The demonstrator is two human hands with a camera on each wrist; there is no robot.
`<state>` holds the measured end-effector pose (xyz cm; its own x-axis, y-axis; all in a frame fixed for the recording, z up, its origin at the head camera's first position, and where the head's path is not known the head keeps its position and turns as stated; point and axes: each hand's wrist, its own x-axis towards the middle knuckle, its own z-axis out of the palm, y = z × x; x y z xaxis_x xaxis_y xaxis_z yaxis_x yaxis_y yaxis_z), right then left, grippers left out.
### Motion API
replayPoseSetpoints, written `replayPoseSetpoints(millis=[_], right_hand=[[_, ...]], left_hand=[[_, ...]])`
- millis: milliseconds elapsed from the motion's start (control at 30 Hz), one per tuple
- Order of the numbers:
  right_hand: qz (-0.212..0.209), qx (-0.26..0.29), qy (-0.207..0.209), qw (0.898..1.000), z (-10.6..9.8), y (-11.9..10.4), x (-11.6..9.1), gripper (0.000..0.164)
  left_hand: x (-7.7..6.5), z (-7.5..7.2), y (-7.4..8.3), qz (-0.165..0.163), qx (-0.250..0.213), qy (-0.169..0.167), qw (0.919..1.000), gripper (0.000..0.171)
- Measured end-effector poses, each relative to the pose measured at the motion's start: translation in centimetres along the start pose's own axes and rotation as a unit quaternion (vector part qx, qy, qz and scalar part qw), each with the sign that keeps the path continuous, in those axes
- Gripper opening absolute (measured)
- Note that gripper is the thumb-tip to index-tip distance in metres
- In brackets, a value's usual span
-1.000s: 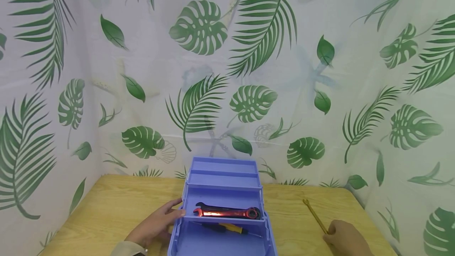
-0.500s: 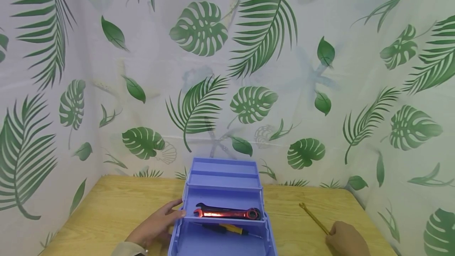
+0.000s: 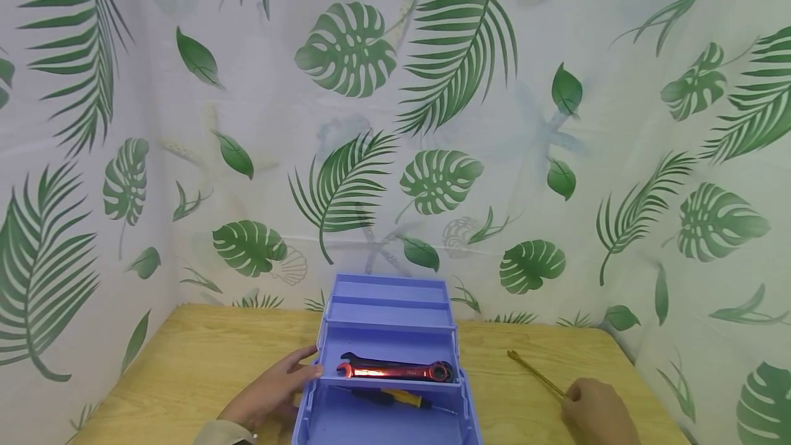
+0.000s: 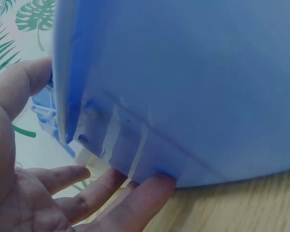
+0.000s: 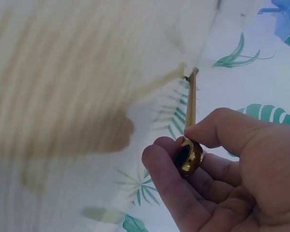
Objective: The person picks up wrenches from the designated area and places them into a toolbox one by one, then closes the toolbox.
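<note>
In the head view, a blue toolbox [image 3: 386,428] stands with its stepped trays raised. My left hand [image 3: 272,391] rests against its left side, the thumb at the edge of the lower tray [image 3: 388,340]. Seen from the left wrist, the fingers are loosely spread, and fingertips touch the box wall [image 4: 208,96]. To the right of the box, my right hand [image 3: 601,411] holds a gold combination wrench [image 3: 536,373]. The right wrist view shows thumb and fingers pinching the wrench [image 5: 191,108] near its ring end, the open end pointing away from the hand.
A shiny red wrench [image 3: 395,370] lies on the lower tray, with a black wrench [image 3: 355,357] behind it. In the box bottom lies a screwdriver [image 3: 404,397] with a yellow and black handle. A leaf-print curtain [image 3: 494,108] hangs behind the wooden table [image 3: 210,342].
The far end of the gold wrench has swung left toward the toolbox, while my right hand has shifted only slightly. My left hand and the toolbox have stayed in place.
</note>
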<state>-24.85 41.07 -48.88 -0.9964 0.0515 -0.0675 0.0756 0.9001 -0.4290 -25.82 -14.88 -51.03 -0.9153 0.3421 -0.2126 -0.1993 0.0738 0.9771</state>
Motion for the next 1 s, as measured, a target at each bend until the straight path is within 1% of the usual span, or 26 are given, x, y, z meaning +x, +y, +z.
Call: replayPoseSetpoints(millis=[100, 200, 267, 433, 600, 800, 867, 933, 1000], right_hand=[[-0.005, 0.000, 0.006, 1.000, -0.1, -0.5, -0.1, 0.010], [-0.017, -0.015, 0.014, 1.000, -0.4, -1.1, -0.1, 0.008], [-0.028, -0.024, 0.026, 0.999, -0.5, -1.4, -0.1, 0.008], [-0.047, -0.025, 0.054, 0.997, -0.8, -2.3, -0.2, 0.012], [-0.058, -0.025, 0.042, 0.997, -0.9, -2.9, -0.1, 0.010], [-0.069, -0.047, 0.016, 0.996, -0.4, -2.6, -0.1, 0.008], [-0.072, -0.038, 0.018, 0.997, -0.1, -2.4, -0.1, 0.012], [-0.082, -0.029, 0.030, 0.996, 0.0, -2.3, -0.2, 0.015], [-0.085, -0.018, 0.038, 0.995, 0.1, -2.3, -0.2, 0.024]], left_hand=[[0.0, 0.0, 0.0, -0.001, -0.001, 0.002, 1.0000, 0.086], [0.0, 0.1, 0.0, -0.001, -0.001, 0.004, 1.0000, 0.086], [-0.1, 0.1, 0.0, -0.002, 0.000, 0.005, 1.0000, 0.086], [-0.2, 0.2, 0.1, 0.002, -0.002, 0.003, 1.0000, 0.086], [-0.2, 0.1, 0.0, 0.007, -0.005, 0.004, 1.0000, 0.084], [-0.3, 0.3, 0.2, -0.006, 0.007, 0.014, 0.9999, 0.086], [-0.4, 0.3, 0.3, -0.009, 0.008, 0.016, 0.9998, 0.086], [-0.5, 0.3, 0.4, -0.009, 0.006, 0.013, 0.9999, 0.086], [-0.5, 0.3, 0.4, -0.006, 0.005, 0.010, 0.9999, 0.086]])
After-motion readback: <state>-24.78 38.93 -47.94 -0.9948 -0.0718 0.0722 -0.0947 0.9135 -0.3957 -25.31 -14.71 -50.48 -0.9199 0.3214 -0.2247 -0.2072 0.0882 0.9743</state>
